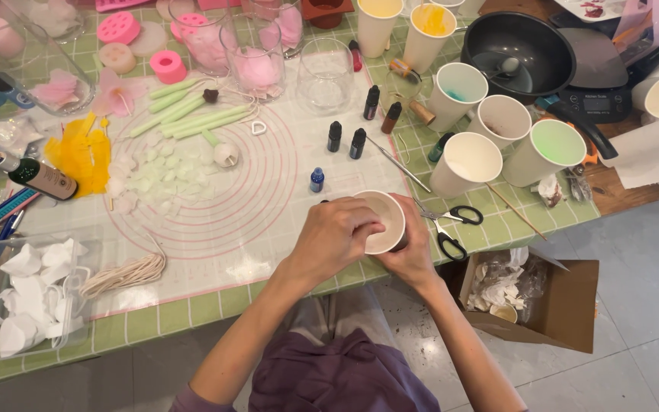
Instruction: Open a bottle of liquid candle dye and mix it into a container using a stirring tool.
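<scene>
A paper cup (382, 221) is held at the near edge of the tabletop (192, 305), the right hand (409, 248) wrapped around its side and the left hand (335, 236) closed over its rim. A spill is judged possible if the cup is tipped or squeezed, with the scissors (451, 225) just beside. A small blue bottle (316, 180) stands near; four dark dropper bottles (357, 143) stand behind. An open brown box (558, 305) sits on the floor.
</scene>
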